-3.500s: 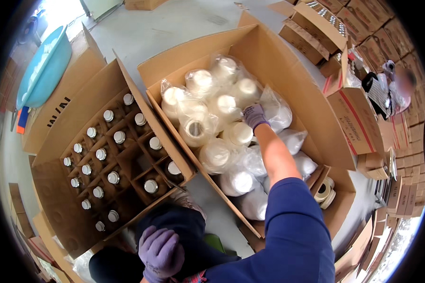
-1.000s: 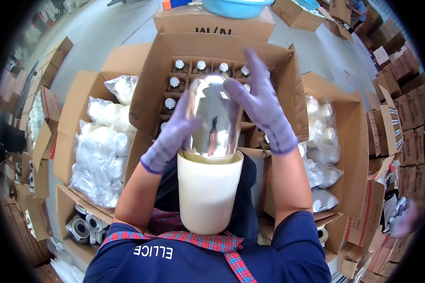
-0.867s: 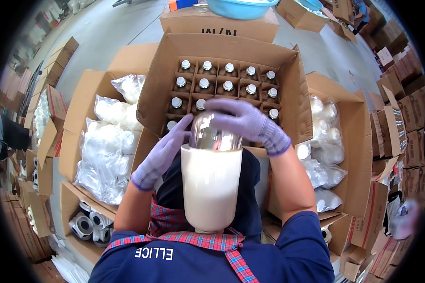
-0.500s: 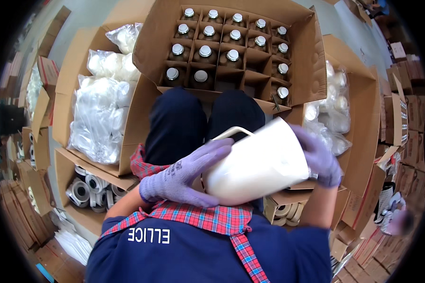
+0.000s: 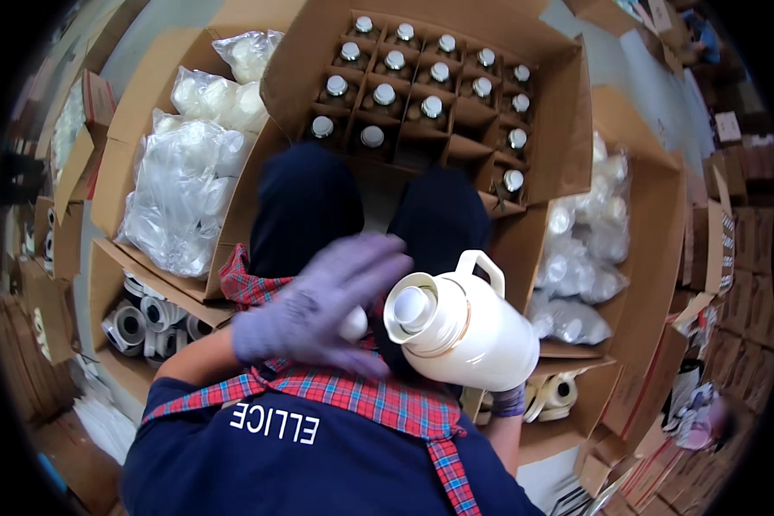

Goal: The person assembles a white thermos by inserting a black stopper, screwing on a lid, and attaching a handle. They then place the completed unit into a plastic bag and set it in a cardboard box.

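Beside the jug (image 5: 488,340), the left hand (image 5: 316,303) spreads by a white piece (image 5: 353,325).

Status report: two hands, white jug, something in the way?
Left hand blurred, grip unclear. White jug tilted, right hand at its base. Jug hides most of that hand.

White capital letters (image 5: 274,418), upside down, on navy shirt (image 5: 344,473); dark blurred print (image 5: 299,301) on left glove (image 5: 325,297).

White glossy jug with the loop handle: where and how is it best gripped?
Probably by its white loop handle, from the side away from the torso: the loop juts that way, with the purple-gloved right hand beneath the jug.
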The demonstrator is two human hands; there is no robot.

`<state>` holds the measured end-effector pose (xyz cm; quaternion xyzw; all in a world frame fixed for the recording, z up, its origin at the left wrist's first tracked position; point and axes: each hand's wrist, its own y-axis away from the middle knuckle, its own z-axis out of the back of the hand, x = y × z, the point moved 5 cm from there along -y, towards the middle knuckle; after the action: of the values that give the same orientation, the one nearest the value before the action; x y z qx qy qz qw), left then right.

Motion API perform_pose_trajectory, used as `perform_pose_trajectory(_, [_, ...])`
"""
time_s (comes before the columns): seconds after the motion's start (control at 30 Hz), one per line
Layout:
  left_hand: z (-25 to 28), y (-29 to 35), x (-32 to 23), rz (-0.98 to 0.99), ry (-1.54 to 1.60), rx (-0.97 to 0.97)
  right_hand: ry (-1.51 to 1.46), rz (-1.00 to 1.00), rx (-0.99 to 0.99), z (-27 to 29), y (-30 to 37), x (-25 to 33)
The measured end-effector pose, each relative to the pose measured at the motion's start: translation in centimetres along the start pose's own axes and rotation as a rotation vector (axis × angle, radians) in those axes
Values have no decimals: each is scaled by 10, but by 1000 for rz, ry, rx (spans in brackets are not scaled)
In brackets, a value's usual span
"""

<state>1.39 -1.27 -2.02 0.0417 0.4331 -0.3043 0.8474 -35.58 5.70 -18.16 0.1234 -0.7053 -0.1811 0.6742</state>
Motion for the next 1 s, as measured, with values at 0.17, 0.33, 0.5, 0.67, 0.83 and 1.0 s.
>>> perform_pose_trajectory(0.17, [-17, -41, -17, -125, 506, -400, 54, 60, -9, -7, -5, -2])
perform_pose_trajectory(0.33, [27, -49, -57, -243, 481, -431, 80, 99, -13, -10, -4, 0])
perform_pose_trajectory(0.5, [25, -48, -63, -401, 591, -449, 105, 111, 59, -6, -17, 37])
perform_pose_trajectory(0.67, [-29, -47, -23, -167, 119, -15, -86, -22, 186, 29, -36, 53])
perform_pose_trajectory(0.83, [-70, 18, 54, 39, -392, 392, -274, -83, 148, 39, -37, 17])
perform_pose_trajectory(1.0, [55, 17, 59, 332, 203, -474, 47, 167, 64, 17, -28, 8])
